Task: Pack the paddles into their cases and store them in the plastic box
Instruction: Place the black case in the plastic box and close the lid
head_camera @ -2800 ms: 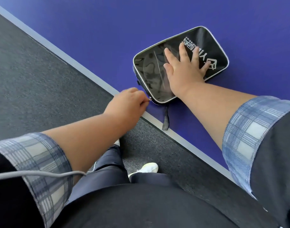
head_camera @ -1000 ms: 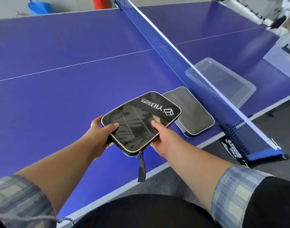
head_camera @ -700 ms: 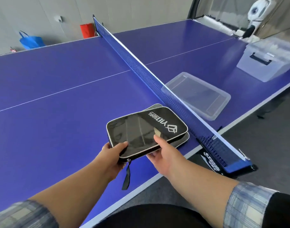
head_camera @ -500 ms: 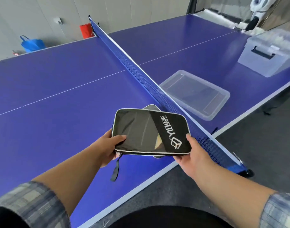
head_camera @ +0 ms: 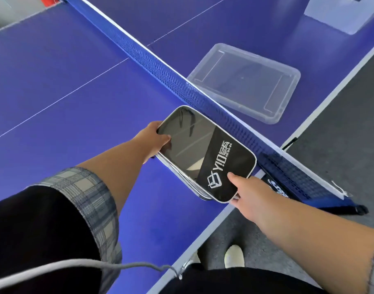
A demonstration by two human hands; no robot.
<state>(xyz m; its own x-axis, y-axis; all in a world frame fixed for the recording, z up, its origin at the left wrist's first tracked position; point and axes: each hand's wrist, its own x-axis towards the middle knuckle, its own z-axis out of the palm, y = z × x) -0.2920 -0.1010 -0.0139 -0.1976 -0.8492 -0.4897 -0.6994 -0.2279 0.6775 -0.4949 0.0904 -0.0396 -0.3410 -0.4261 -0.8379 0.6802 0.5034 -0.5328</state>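
Observation:
A black paddle case (head_camera: 205,149) with white trim and a white logo lies on top of a second case, whose silver edge (head_camera: 181,179) shows just beneath it, on the blue table beside the net. My left hand (head_camera: 155,136) grips the top case's far-left corner, thumb on its top face. My right hand (head_camera: 247,194) holds the near-right end, thumb pressed by the logo. No paddle is visible. The shallow clear plastic lid or tray (head_camera: 245,81) rests beyond the net. The clear plastic box (head_camera: 343,15) stands at the top right.
The blue net (head_camera: 164,66) runs diagonally between the cases and the clear tray, and its clamp (head_camera: 338,200) juts out at the table's edge. Grey carpet (head_camera: 341,128) lies to the right. A grey cord (head_camera: 97,270) hangs across my body.
After zipping the case, I lifted it in both hands, carried it to the right toward the net and brought it down onto the second case.

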